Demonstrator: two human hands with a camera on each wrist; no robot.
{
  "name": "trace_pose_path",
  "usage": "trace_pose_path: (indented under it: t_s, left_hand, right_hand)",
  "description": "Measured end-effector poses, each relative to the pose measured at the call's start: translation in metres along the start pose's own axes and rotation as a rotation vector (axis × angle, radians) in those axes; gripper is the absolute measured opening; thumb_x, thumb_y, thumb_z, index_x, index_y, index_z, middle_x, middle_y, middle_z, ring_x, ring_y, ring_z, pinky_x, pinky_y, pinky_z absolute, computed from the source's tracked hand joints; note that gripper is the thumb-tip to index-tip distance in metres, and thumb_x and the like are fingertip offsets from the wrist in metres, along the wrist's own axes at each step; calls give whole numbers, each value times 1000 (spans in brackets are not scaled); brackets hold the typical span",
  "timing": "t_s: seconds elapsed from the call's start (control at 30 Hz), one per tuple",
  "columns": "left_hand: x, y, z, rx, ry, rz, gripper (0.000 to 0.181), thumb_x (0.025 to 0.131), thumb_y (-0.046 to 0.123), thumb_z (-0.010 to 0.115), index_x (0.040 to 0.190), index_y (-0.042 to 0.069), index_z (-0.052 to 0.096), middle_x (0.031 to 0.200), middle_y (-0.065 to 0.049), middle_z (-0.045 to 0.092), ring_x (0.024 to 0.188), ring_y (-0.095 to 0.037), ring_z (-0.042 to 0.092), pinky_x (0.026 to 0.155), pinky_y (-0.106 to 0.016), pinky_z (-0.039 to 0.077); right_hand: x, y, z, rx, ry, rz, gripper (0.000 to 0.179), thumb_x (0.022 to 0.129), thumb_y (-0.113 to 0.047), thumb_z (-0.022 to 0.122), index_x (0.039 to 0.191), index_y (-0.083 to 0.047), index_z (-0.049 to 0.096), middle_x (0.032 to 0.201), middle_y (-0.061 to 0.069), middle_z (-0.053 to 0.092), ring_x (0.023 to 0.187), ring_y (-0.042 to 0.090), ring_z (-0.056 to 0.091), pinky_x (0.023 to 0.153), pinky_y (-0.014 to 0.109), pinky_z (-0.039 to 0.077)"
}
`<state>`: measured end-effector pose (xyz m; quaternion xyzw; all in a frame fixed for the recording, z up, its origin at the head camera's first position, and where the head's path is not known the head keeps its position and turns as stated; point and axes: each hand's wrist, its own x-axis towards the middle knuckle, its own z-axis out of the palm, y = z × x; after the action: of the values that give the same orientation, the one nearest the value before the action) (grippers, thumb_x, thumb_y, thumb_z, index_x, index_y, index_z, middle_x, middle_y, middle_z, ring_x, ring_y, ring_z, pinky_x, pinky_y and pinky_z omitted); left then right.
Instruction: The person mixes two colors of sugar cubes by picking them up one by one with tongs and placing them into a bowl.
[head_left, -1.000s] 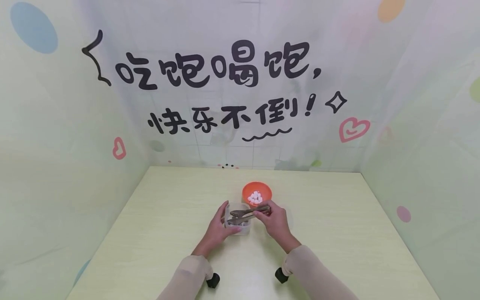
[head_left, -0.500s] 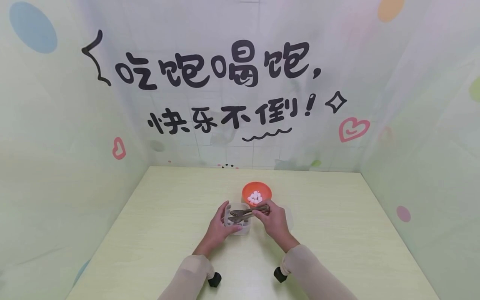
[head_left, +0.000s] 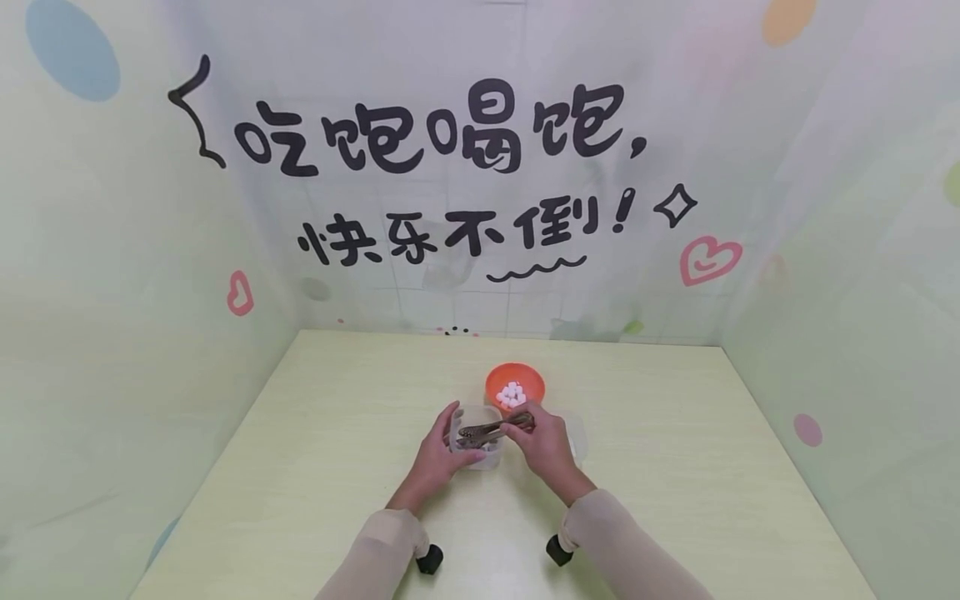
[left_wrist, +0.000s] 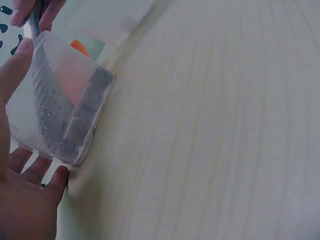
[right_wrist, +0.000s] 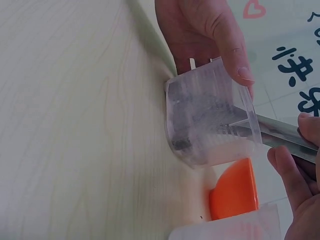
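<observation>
My left hand (head_left: 433, 465) grips a small clear plastic box (head_left: 489, 459), thumb at its near rim and fingers round the far side. Metal tongs (head_left: 498, 429) reach into the box from the right, pinched in my right hand (head_left: 550, 444). In the right wrist view the tongs (right_wrist: 282, 136) pass over the box's rim, their tips down among greyish, blurred contents. Seen through the wall in the left wrist view, dark blocky pieces (left_wrist: 92, 107) lie along the box's bottom; their kind is unclear.
Just behind the hands stands an orange bowl (head_left: 534, 377) with several small white pieces (head_left: 512, 395) in it. A second translucent container (head_left: 579, 433) sits at the right, partly hidden by my right hand. Printed cloth walls (head_left: 510, 308) enclose the table (head_left: 337, 400).
The tongs' two arms have come closer together inside the box, and my right hand has shifted slightly left. My left hand keeps its hold on the box.
</observation>
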<state>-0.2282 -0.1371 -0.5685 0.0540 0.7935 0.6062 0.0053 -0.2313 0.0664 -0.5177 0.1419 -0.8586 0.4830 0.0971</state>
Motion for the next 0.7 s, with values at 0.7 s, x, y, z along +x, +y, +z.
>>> trace_pose_path:
  t_s: [0.7]
  left_hand:
    - [-2,1,0,41,0,-28,100,75,25,86,154,14,25,152,-15,36,135,-38,38,109,-53,33]
  right_hand:
    - [-9,1,-12,109,116,-23,17,84,-15,76,96,-11,66,86,0,71,74,14,67,62,23,57]
